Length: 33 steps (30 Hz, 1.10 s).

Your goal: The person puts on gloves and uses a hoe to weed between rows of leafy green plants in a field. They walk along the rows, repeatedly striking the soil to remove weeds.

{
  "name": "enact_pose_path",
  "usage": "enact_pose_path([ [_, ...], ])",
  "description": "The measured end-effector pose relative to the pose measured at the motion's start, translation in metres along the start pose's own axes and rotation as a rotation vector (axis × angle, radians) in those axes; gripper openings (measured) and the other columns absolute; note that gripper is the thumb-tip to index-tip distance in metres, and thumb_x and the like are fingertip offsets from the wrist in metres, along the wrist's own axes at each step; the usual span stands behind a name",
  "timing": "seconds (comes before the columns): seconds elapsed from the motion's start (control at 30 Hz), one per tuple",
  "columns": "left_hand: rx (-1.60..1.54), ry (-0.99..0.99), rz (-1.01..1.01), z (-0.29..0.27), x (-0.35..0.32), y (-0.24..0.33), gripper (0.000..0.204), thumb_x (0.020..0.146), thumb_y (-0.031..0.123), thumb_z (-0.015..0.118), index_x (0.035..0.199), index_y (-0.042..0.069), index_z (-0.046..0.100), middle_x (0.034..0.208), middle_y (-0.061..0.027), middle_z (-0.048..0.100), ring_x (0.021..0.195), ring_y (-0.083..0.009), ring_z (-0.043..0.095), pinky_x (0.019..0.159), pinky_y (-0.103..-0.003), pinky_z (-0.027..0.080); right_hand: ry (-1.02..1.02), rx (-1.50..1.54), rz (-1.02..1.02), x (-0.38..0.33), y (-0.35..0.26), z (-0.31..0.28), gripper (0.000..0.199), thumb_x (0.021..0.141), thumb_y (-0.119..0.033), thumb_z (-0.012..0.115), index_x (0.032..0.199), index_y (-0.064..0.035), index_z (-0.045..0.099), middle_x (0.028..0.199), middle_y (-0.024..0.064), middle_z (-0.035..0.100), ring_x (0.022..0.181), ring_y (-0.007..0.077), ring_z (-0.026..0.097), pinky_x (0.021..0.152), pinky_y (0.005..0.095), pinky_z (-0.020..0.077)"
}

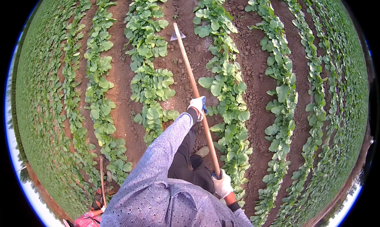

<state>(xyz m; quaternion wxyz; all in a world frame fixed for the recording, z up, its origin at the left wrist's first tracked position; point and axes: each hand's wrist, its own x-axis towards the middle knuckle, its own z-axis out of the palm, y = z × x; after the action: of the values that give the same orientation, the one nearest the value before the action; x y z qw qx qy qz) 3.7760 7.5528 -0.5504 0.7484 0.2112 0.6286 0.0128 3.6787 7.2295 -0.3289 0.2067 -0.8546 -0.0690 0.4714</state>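
Note:
A hoe with a long wooden handle [190, 73] runs from my hands up the soil strip between two leafy rows. Its pale metal blade [178, 36] is at the far end, on or just over the ground; which of the two I cannot tell. My left hand [197, 107], in a white glove with a blue palm, is closed round the handle about midway. Closer to my body, my right hand [223, 184], gloved as well, grips the handle near its butt end. The blade lies beside the leaves of the row to its left.
Leafy green crop rows flank the strip, one on the left [152, 84] and one on the right [226, 84]. My shoe [202, 151] stands on the soil between them. At lower left another person in a pink sleeve [88, 219] holds a wooden handle [102, 179].

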Motion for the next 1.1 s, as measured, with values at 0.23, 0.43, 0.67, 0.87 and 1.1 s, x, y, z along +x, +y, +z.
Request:
enact_pose_path([
  [0.23,0.171,0.003,0.229,0.033,0.019,0.171,0.029,0.092,0.029,0.063,0.073,0.012,0.049,0.054,0.0002,0.044,0.044,-0.0168,0.045,0.042,-0.035,0.044,0.102,0.121,-0.232,0.193,-0.197,0.025,0.032,0.087,-0.029,0.067,0.098,-0.0015,0.055,0.083,0.0242,0.066,0.081,0.0425,0.065,0.072,0.0473,0.0503],
  [0.43,0.279,0.012,0.082,0.029,0.055,0.176,0.028,0.095,0.029,0.057,0.077,0.011,0.048,0.057,-0.0016,0.046,0.045,-0.0185,0.047,0.044,-0.037,0.047,0.066,-0.112,-0.184,0.240,-0.238,0.023,0.037,0.088,-0.033,0.064,0.099,0.0015,0.055,0.089,0.0257,0.066,0.087,0.0427,0.065,0.078,0.0479,0.0507],
  [0.67,0.184,-0.016,0.013,0.039,-0.023,0.058,0.030,0.094,0.031,0.061,0.074,0.011,0.048,0.055,-0.0013,0.045,0.045,-0.0186,0.050,0.042,-0.040,0.048,-0.136,-0.058,0.062,0.119,-0.175,-0.051,0.033,0.085,-0.028,0.069,0.099,-0.0006,0.057,0.080,0.0186,0.064,0.075,0.0339,0.063,0.071,0.0422,0.0499],
  [0.87,0.057,-0.175,-0.232,0.063,-0.130,0.075,0.030,0.091,0.030,0.067,0.079,0.007,0.053,0.065,-0.0047,0.053,0.050,-0.0220,0.055,0.048,-0.042,0.053,-0.111,-0.101,0.075,0.052,-0.188,-0.125,0.033,0.083,-0.022,0.071,0.103,0.0013,0.058,0.081,0.0181,0.065,0.073,0.0305,0.065,0.068,0.0404,0.0505],
  [1.1,0.073,-0.179,-0.186,0.070,-0.049,0.135,0.023,0.091,0.024,0.068,0.081,0.005,0.059,0.066,-0.0055,0.055,0.056,-0.0220,0.057,0.052,-0.041,0.056,-0.167,-0.142,0.152,0.079,-0.229,-0.134,0.034,0.083,-0.025,0.070,0.100,0.0012,0.057,0.081,0.0228,0.066,0.079,0.0406,0.066,0.071,0.0441,0.0522],
])
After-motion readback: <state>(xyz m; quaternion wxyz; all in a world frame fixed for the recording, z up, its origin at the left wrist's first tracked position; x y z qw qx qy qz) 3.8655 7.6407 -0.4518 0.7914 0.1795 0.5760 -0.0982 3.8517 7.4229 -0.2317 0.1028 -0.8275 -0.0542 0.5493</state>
